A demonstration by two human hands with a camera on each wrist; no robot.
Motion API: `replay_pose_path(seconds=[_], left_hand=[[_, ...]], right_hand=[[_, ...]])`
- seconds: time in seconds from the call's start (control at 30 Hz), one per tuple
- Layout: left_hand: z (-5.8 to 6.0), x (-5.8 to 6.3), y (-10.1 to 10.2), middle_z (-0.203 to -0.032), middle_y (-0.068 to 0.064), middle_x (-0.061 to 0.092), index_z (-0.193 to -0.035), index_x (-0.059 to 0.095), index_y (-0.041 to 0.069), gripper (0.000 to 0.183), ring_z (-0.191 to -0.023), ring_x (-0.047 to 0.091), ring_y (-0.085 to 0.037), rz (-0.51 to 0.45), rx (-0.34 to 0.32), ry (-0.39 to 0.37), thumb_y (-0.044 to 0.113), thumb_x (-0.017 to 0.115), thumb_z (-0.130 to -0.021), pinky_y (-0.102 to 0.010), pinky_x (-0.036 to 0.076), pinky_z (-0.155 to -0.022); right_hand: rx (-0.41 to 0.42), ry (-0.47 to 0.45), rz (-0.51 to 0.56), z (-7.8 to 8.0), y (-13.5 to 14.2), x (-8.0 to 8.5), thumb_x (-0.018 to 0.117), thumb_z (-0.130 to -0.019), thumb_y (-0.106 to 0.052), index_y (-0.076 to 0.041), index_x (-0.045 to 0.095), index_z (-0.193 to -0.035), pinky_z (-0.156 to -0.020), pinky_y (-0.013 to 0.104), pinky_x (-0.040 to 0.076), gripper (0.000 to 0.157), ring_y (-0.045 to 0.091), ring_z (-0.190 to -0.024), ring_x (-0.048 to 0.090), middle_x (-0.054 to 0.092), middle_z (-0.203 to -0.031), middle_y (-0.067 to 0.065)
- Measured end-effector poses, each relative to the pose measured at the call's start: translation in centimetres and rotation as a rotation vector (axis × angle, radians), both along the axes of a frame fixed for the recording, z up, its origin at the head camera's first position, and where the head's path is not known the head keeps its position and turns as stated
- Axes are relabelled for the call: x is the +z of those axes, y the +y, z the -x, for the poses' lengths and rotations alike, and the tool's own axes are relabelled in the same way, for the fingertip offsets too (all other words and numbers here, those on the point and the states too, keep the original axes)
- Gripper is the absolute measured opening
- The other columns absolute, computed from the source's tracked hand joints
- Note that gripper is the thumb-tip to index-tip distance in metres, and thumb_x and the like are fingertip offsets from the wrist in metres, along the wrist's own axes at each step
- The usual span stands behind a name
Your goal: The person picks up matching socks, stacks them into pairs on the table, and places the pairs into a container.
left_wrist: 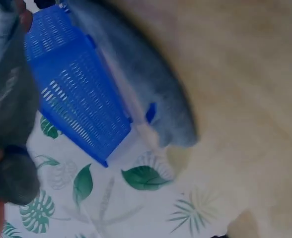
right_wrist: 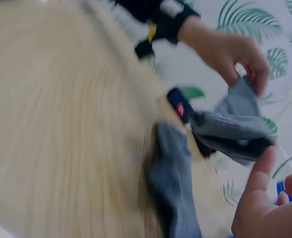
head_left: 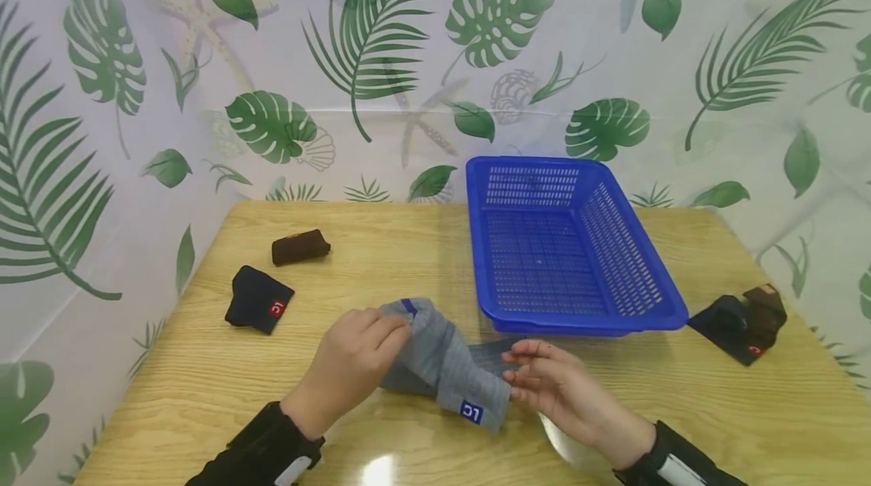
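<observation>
My left hand (head_left: 357, 354) pinches a grey sock (head_left: 435, 354) near its toe end, which has a dark blue patch. This sock is raised off the table, its cuff with a blue LC label turned toward my right hand (head_left: 561, 391). One fingertip of that hand touches the edge of the open cuff in the right wrist view, while its other fingers are spread loosely. A second grey sock (right_wrist: 171, 178) lies flat on the table beneath, partly covered by the held one in the head view.
A blue plastic basket (head_left: 544, 252) stands at the back right of the wooden table (head_left: 381, 244). A rolled brown sock (head_left: 301, 247) and a folded black sock (head_left: 258, 301) lie at the left. Near the right edge is a bundle of black and brown socks (head_left: 742, 323).
</observation>
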State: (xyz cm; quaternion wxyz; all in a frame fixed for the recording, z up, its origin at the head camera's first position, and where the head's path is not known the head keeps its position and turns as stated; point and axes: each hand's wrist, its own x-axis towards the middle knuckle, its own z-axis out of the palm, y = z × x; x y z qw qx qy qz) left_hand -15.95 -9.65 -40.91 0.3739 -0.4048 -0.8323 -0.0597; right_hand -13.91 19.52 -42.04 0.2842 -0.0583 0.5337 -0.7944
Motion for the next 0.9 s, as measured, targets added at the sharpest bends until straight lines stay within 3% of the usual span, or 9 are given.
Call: replay_pose_path(seconds=[0.07, 0.13, 0.2, 0.3, 0.4, 0.53, 0.7, 0.8, 0.9], left_hand=[[-0.7, -0.6, -0.3, -0.086, 0.000, 0.072, -0.086, 0.070, 0.011, 0.013, -0.076, 0.061, -0.016, 0.146, 0.032, -0.191, 0.014, 0.074, -0.074, -0.026, 0.048, -0.057], [-1.2, -0.9, -0.4, -0.090, 0.001, 0.071, -0.088, 0.070, 0.013, 0.021, -0.079, 0.060, -0.017, 0.271, 0.059, -0.399, 0.025, 0.077, -0.071, -0.026, 0.048, -0.058], [-1.3, -0.9, -0.4, -0.094, 0.000, 0.070, -0.092, 0.070, 0.014, 0.032, -0.082, 0.060, -0.018, 0.314, 0.101, -0.553, 0.036, 0.076, -0.069, -0.030, 0.049, -0.062], [-0.8, -0.9, -0.7, -0.095, -0.003, 0.071, -0.096, 0.070, 0.012, 0.032, -0.084, 0.062, -0.020, 0.162, 0.173, -0.689, 0.037, 0.073, -0.076, -0.037, 0.053, -0.071], [0.1, -1.5, -1.1, -0.094, -0.007, 0.071, -0.098, 0.070, 0.009, 0.031, -0.086, 0.065, -0.024, -0.005, 0.280, -0.768, 0.033, 0.072, -0.079, -0.042, 0.055, -0.075], [1.1, -2.9, -1.6, -0.090, -0.010, 0.071, -0.099, 0.069, 0.006, 0.035, -0.082, 0.065, -0.025, -0.027, 0.387, -0.873, 0.029, 0.076, -0.074, -0.041, 0.055, -0.070], [1.6, -4.2, -1.9, -0.075, -0.004, 0.065, -0.091, 0.066, 0.007, 0.031, -0.068, 0.058, -0.017, -0.059, 0.393, -0.961, 0.024, 0.079, -0.069, -0.036, 0.051, -0.063], [1.7, -4.2, -1.9, -0.071, -0.002, 0.064, -0.084, 0.066, 0.007, 0.023, -0.065, 0.056, -0.015, -0.078, 0.386, -0.974, 0.018, 0.079, -0.069, -0.034, 0.050, -0.062], [1.7, -3.6, -2.1, -0.072, -0.002, 0.063, -0.076, 0.065, 0.009, 0.014, -0.065, 0.054, -0.015, -0.072, 0.380, -0.954, 0.013, 0.077, -0.070, -0.034, 0.049, -0.060]], right_hand=[[-0.009, 0.181, -0.193, 0.0, 0.3, -0.3, 0.045, -0.091, 0.003, -0.003, 0.050, -0.107, -0.076, 0.024, 0.054, 0.017, 0.013, -0.090, 0.059, 0.053, -0.109, 0.008], [0.028, 0.469, -0.483, -0.2, 0.1, -0.5, 0.051, -0.091, -0.001, -0.002, 0.053, -0.106, -0.073, 0.027, 0.055, 0.015, 0.012, -0.089, 0.059, 0.056, -0.107, 0.009], [0.083, 0.781, -0.787, -0.5, -0.3, -0.5, 0.058, -0.090, -0.009, -0.004, 0.057, -0.103, -0.072, 0.029, 0.055, 0.014, 0.011, -0.087, 0.058, 0.059, -0.102, 0.007], [0.205, 1.170, -1.115, -1.1, -1.6, -0.6, 0.066, -0.085, -0.028, -0.011, 0.062, -0.099, -0.075, 0.034, 0.055, 0.022, 0.012, -0.089, 0.057, 0.062, -0.098, 0.000], [0.364, 1.346, -1.293, -1.4, -2.9, -0.8, 0.068, -0.079, -0.043, -0.013, 0.063, -0.100, -0.077, 0.036, 0.053, 0.036, 0.014, -0.088, 0.056, 0.060, -0.097, -0.002], [0.469, 1.422, -1.361, -1.6, -4.0, -1.5, 0.068, -0.078, -0.033, -0.013, 0.061, -0.096, -0.064, 0.030, 0.050, 0.027, 0.010, -0.073, 0.050, 0.054, -0.088, -0.003], [0.438, 1.442, -1.341, -1.5, -4.4, -2.1, 0.061, -0.075, -0.013, -0.014, 0.059, -0.087, -0.050, 0.024, 0.040, 0.012, 0.006, -0.060, 0.039, 0.045, -0.078, -0.006], [0.408, 1.329, -1.299, -1.2, -4.1, -1.4, 0.058, -0.075, -0.011, -0.015, 0.058, -0.084, -0.051, 0.023, 0.041, 0.009, 0.005, -0.061, 0.040, 0.046, -0.077, -0.008], [0.323, 1.099, -1.152, -0.7, -3.1, -0.4, 0.055, -0.075, -0.007, -0.014, 0.054, -0.081, -0.047, 0.021, 0.040, 0.009, 0.002, -0.057, 0.040, 0.047, -0.072, -0.009]])
